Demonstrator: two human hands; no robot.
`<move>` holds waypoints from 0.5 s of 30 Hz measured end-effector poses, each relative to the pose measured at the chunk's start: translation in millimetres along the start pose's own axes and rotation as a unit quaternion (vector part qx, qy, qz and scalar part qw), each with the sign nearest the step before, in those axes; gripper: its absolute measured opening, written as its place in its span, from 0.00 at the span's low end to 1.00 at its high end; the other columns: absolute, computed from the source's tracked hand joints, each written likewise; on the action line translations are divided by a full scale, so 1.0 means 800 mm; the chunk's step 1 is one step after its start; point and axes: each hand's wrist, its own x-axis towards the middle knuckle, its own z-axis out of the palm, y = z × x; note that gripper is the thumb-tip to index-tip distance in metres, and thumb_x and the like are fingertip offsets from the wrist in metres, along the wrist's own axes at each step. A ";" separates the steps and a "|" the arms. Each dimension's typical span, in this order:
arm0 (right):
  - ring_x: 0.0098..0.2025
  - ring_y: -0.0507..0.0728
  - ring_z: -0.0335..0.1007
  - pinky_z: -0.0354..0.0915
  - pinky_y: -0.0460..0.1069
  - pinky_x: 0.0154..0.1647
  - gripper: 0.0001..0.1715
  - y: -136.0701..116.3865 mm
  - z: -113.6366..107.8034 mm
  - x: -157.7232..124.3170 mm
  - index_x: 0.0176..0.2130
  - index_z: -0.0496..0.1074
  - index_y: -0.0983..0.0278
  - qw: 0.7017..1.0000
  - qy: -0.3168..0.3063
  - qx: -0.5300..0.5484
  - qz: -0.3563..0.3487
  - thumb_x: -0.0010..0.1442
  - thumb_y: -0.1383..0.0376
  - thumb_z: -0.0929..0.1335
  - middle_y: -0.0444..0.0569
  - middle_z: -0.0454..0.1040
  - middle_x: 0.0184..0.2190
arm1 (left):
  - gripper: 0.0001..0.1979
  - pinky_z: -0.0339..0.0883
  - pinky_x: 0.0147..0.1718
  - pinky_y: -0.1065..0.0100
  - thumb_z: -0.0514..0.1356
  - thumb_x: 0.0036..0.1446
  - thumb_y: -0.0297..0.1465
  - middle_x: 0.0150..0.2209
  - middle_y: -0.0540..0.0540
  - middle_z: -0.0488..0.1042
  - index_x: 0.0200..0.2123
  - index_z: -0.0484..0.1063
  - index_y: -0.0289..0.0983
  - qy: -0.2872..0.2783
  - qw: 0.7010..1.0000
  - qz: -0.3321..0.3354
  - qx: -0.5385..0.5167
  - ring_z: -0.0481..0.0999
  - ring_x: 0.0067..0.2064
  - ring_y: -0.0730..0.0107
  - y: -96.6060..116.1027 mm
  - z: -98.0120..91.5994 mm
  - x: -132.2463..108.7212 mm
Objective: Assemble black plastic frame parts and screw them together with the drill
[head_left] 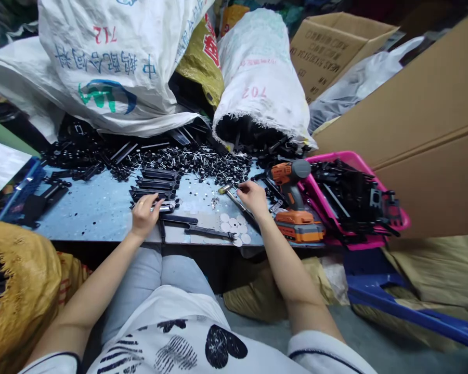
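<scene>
My left hand is closed with its fingertips on the nearest end of a row of black plastic bars. A shiny silver piece shows beside its thumb. My right hand is closed in a pinch over the table, and whatever lies between its fingertips is too small to make out. Just left of it lies a hammer with a brassy head and a metal shaft. Between my hands are tiny loose metal bits. Two long black arms lie near the table edge, beside several white discs.
A pile of black-headed pins spreads along the back, below white woven sacks. An orange cordless drill stands on the right, beside a pink basket of black parts. At left are a blue bin and a yellow sack.
</scene>
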 end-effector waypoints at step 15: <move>0.42 0.56 0.75 0.71 0.50 0.44 0.07 -0.061 0.080 -0.120 0.36 0.74 0.63 0.943 -0.033 0.115 -0.310 0.61 0.65 0.65 0.51 0.78 0.38 | 0.11 0.70 0.39 0.59 0.53 0.63 0.29 0.37 0.37 0.75 0.46 0.70 0.32 -0.055 0.989 0.131 0.047 0.76 0.40 0.60 -0.029 -0.020 -0.052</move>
